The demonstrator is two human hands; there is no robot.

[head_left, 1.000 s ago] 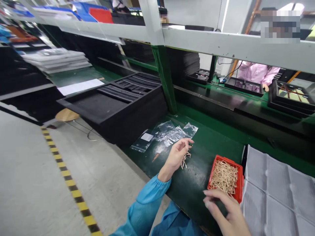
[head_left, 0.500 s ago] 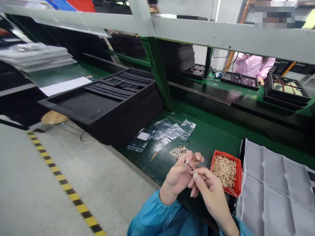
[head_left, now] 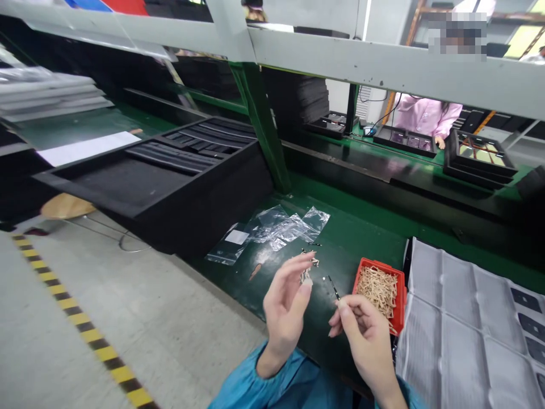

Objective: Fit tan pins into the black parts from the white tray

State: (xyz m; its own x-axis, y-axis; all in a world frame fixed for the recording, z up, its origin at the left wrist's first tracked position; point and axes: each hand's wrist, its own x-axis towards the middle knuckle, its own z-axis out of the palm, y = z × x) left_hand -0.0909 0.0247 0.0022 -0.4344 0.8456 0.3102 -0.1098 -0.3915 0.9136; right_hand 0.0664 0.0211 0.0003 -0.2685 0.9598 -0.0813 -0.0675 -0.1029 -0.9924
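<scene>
A thin dark pin [head_left: 333, 288] was held pinched between thumb and forefinger of the right hand [head_left: 361, 335], raised above the green counter [head_left: 361, 238] just beside a red plastic tray of tan sticks [head_left: 380, 264]. The left hand [head_left: 284, 301] was half curled about a small cluster of tan pieces [head_left: 307, 276]; whether they were gripped could not be told. Single-piece handling was judged the step in hand, for which a fine fingertip grip was called. Nothing could be read on the white label [head_left: 236, 237] of the clear plastic bags [head_left: 281, 226].
</scene>
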